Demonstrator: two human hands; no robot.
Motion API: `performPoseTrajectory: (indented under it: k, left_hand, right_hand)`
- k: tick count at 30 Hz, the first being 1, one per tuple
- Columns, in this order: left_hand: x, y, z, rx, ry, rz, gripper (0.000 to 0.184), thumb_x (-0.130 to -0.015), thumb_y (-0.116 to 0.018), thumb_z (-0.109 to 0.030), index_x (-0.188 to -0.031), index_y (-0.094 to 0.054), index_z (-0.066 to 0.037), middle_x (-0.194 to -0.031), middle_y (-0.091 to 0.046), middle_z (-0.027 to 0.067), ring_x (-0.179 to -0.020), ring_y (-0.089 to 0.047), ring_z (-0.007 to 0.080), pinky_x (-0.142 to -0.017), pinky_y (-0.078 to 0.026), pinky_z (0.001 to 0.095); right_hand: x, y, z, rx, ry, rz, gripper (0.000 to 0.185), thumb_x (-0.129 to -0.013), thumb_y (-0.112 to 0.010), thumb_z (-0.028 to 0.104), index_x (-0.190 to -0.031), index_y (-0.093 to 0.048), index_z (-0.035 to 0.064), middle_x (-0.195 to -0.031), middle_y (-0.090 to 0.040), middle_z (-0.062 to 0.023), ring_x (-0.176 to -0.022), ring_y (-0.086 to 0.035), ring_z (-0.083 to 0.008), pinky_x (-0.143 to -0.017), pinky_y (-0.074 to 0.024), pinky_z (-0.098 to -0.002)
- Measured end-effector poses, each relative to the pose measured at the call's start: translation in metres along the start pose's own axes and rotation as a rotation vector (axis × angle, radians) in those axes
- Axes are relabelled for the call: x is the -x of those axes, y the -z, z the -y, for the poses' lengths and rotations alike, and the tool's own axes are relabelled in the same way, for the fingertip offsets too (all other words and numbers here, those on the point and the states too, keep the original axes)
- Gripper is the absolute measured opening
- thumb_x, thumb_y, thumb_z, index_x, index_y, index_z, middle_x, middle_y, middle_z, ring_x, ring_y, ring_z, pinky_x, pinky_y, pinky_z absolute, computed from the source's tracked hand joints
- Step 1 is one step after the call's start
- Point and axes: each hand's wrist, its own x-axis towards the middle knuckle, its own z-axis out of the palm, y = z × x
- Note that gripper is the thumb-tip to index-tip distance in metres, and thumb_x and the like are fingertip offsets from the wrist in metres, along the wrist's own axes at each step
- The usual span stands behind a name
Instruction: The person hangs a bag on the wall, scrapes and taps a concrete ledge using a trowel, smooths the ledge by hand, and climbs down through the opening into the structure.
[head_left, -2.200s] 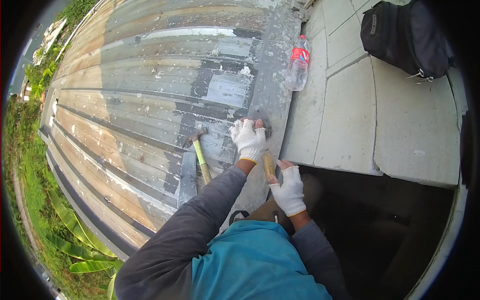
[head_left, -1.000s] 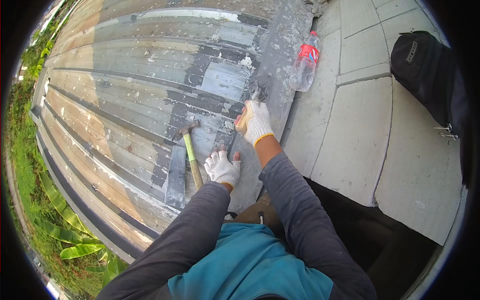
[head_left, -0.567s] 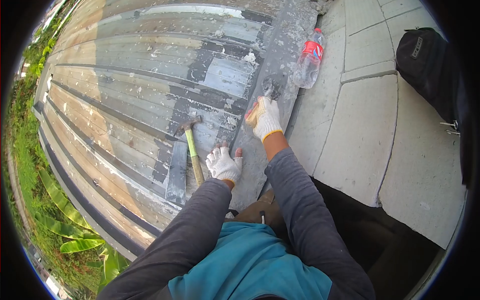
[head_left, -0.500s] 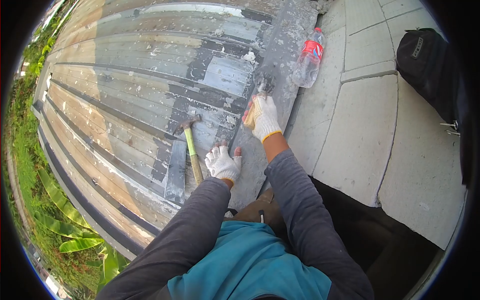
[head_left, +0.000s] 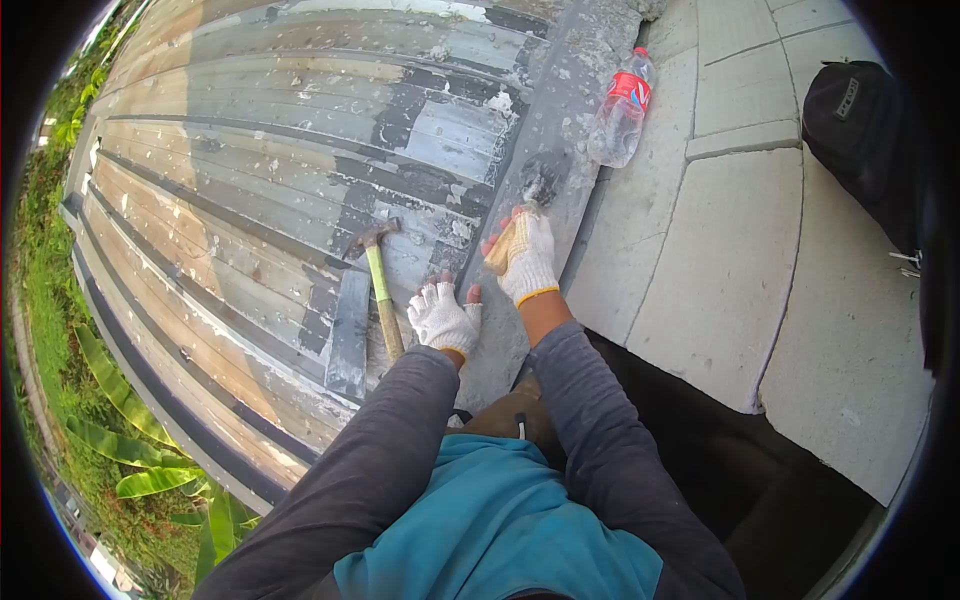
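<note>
My right hand, in a white fingerless glove with a yellow cuff, is closed around what looks like a brush. Its dark head is smeared by motion against the grey, dusty strip beside the roof sheets, and the fingers hide its handle. My left hand, gloved the same way, lies with fingers spread on the roof surface. Just left of it lies a claw hammer with a yellow-green and wooden handle. Beside the hammer is a flat grey strip.
A clear plastic bottle with a red label lies by the concrete slabs on the right. A black bag rests on the slabs. A dark opening drops away below them. Past the roof's left edge are green plants.
My right hand has drawn back slightly toward my body, with the blurred brush head in front of it. My left hand stays spread on the roof. The view has shifted a little.
</note>
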Motion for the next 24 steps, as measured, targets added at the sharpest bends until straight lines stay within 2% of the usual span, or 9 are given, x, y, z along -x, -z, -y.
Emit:
performPoseTrajectory:
  k: [2, 3, 5, 9, 12, 14, 18, 21, 24]
  left_hand:
    - [-0.002, 0.0, 0.002, -0.004, -0.008, 0.022, 0.064, -0.096, -0.049, -0.052, -0.141, -0.051, -0.007, -0.14, -0.051, 0.0223, -0.127, -0.045, 0.0418, -0.109, -0.031, 0.0508]
    - [-0.001, -0.001, 0.003, -0.007, -0.008, 0.03, 0.064, -0.096, -0.049, -0.052, -0.141, -0.051, -0.007, -0.14, -0.051, 0.0223, -0.127, -0.045, 0.0418, -0.109, -0.031, 0.0508]
    - [0.0, -0.002, 0.001, 0.004, -0.011, -0.015, 0.065, -0.095, -0.049, -0.053, -0.141, -0.051, -0.007, -0.139, -0.052, 0.0223, -0.127, -0.046, 0.0419, -0.109, -0.031, 0.0508]
    - [-0.003, -0.002, 0.001, 0.005, -0.009, -0.007, 0.065, -0.095, -0.049, -0.053, -0.141, -0.051, -0.007, -0.138, -0.052, 0.0222, -0.127, -0.045, 0.042, -0.109, -0.031, 0.0508]
    - [0.003, -0.001, 0.002, 0.004, -0.002, 0.01, 0.064, -0.095, -0.049, -0.053, -0.141, -0.051, -0.007, -0.138, -0.053, 0.0218, -0.127, -0.045, 0.0419, -0.109, -0.032, 0.0509]
    - [0.0, -0.004, 0.001, 0.005, -0.008, -0.036, 0.064, -0.095, -0.049, -0.053, -0.141, -0.052, -0.007, -0.137, -0.053, 0.0216, -0.126, -0.046, 0.0416, -0.108, -0.032, 0.051]
    - [-0.001, -0.003, 0.001, -0.001, -0.012, -0.041, 0.064, -0.095, -0.05, -0.052, -0.14, -0.052, -0.007, -0.136, -0.053, 0.0218, -0.125, -0.046, 0.0414, -0.108, -0.032, 0.0512]
    - [0.0, 0.001, -0.001, 0.021, 0.045, 0.047, 0.067, -0.095, -0.048, -0.055, -0.142, -0.051, -0.008, -0.142, -0.05, 0.0226, -0.133, -0.043, 0.0416, -0.111, -0.029, 0.0528]
    - [0.0, -0.004, 0.0, 0.003, 0.008, -0.043, 0.062, -0.094, -0.052, -0.05, -0.14, -0.053, -0.008, -0.136, -0.054, 0.0214, -0.124, -0.046, 0.041, -0.108, -0.032, 0.0508]
  right_hand:
    - [-0.005, 0.003, -0.002, -0.135, 0.008, -0.253, 0.022, -0.092, -0.067, 0.029, -0.104, -0.056, 0.0157, -0.09, -0.057, -0.0041, -0.065, -0.056, -0.0263, -0.06, -0.0515, -0.0465]
    - [0.001, 0.003, -0.003, -0.137, 0.005, -0.261, 0.022, -0.092, -0.067, 0.029, -0.104, -0.056, 0.0157, -0.09, -0.057, -0.0041, -0.065, -0.056, -0.0263, -0.06, -0.0515, -0.0465]
    - [0.022, -0.002, -0.002, -0.058, -0.051, -0.134, 0.023, -0.091, -0.068, 0.03, -0.104, -0.056, 0.0154, -0.091, -0.057, -0.0035, -0.065, -0.058, -0.0269, -0.06, -0.0516, -0.0471]
    - [0.016, 0.011, -0.009, 0.024, 0.019, -0.161, 0.023, -0.091, -0.068, 0.03, -0.104, -0.056, 0.0155, -0.091, -0.057, -0.0031, -0.066, -0.059, -0.0269, -0.059, -0.0518, -0.047]
    - [0.012, 0.017, -0.014, 0.008, 0.011, -0.125, 0.022, -0.094, -0.063, 0.026, -0.109, -0.05, 0.0148, -0.094, -0.056, -0.0042, -0.067, -0.061, -0.0254, -0.054, -0.0536, -0.0472]
    - [0.003, 0.006, -0.008, 0.058, -0.001, 0.048, 0.02, -0.096, -0.059, 0.025, -0.11, -0.05, 0.0149, -0.095, -0.055, -0.0039, -0.067, -0.06, -0.0259, -0.058, -0.0546, -0.0485]
    - [-0.029, -0.028, 0.019, 0.055, 0.068, -0.015, 0.02, -0.094, -0.064, 0.03, -0.107, -0.056, 0.0169, -0.097, -0.057, -0.0037, -0.07, -0.058, -0.0275, -0.062, -0.0545, -0.0489]
    - [-0.046, -0.033, 0.024, -0.091, 0.059, 0.03, 0.023, -0.095, -0.062, 0.031, -0.109, -0.054, 0.015, -0.097, -0.056, -0.0048, -0.078, -0.056, -0.0277, -0.069, -0.0564, -0.0506]
    - [-0.033, -0.055, 0.013, -0.449, -0.01, -0.105, 0.027, -0.097, -0.058, 0.034, -0.112, -0.051, 0.012, -0.102, -0.051, -0.0061, -0.089, -0.052, -0.0276, -0.081, -0.0564, -0.0567]
